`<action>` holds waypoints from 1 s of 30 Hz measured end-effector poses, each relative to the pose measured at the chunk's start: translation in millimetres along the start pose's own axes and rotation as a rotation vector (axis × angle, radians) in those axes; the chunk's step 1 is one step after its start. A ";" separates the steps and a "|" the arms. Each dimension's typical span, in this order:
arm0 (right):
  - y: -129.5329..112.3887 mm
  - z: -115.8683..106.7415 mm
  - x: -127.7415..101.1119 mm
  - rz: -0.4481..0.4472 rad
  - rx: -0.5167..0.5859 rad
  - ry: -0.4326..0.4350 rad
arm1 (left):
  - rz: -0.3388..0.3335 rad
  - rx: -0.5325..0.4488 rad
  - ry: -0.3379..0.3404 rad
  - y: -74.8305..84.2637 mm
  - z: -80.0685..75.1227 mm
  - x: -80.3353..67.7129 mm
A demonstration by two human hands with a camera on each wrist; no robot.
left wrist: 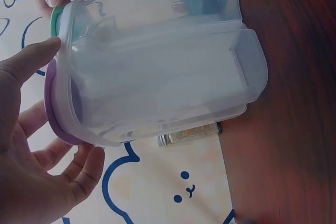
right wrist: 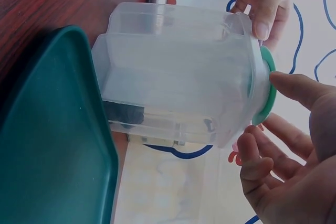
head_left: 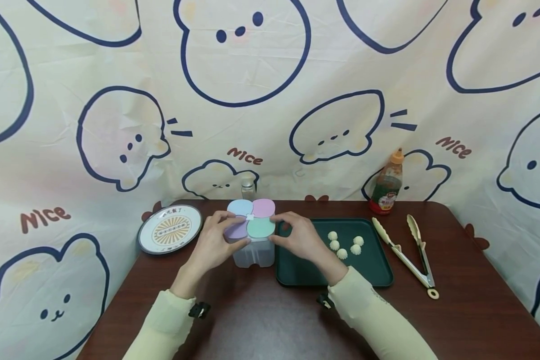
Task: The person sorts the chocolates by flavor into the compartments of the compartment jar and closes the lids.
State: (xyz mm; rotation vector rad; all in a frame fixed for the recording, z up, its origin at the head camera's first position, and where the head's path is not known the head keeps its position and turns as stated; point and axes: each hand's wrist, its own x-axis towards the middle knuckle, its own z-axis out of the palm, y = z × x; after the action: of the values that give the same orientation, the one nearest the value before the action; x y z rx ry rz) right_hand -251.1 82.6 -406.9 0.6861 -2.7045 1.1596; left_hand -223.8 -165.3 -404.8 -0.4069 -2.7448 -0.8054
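A translucent plastic storage box stands upright on the table, its walls letting the background show through. On its top sits a clover-shaped lid with blue, pink, purple and green flaps. My left hand grips the lid's left side at the purple flap, thumb at the near edge and fingers around the far side. From the right, my right hand holds the green flap side between thumb and fingers. In the right wrist view, the right thumb touches the green edge and the other fingers curve beneath the rim.
Right of the box lies a dark green tray with several small cream-coloured pieces. Tongs and a red sauce bottle are farther right. A patterned plate is at the left, and a small glass shaker stands behind the box.
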 end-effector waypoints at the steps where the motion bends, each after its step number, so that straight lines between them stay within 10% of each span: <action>1: 0.0 0.2 0.4 -0.004 0.003 0.002 | 0.003 -0.001 0.002 0.3 0.3 0.2; 30: 5.6 4.2 8.0 0.010 0.011 0.022 | -0.016 -0.025 0.018 3.7 5.3 1.8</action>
State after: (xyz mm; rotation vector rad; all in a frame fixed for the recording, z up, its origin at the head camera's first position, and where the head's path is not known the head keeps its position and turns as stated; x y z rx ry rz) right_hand -260.5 80.1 -411.3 0.6577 -2.6889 1.1786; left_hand -225.1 -158.9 -406.7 -0.3806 -2.7271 -0.8440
